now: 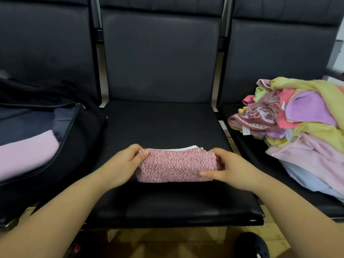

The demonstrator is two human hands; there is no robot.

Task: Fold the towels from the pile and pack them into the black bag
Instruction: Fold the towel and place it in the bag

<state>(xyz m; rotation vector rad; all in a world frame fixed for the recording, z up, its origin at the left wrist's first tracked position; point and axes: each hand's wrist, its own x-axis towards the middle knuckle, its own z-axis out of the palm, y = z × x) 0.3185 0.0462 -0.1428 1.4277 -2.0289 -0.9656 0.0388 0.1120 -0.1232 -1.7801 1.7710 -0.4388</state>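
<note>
A folded pink-and-white patterned towel (176, 165) lies on the middle black seat (167, 123). My left hand (126, 162) grips its left end, thumb on top. My right hand (229, 168) grips its right end, thumb across the front edge. The open black bag (80, 138) sits on the left seat with a folded pink towel (26, 151) inside. The pile of towels (305, 127), yellow, purple, pink and patterned, is heaped on the right seat.
Three black padded chairs stand in a row with upright backrests (160, 56) behind. A black shoe (251, 244) shows on the wooden floor at the bottom right. A light blue cloth (309, 179) hangs at the pile's front edge.
</note>
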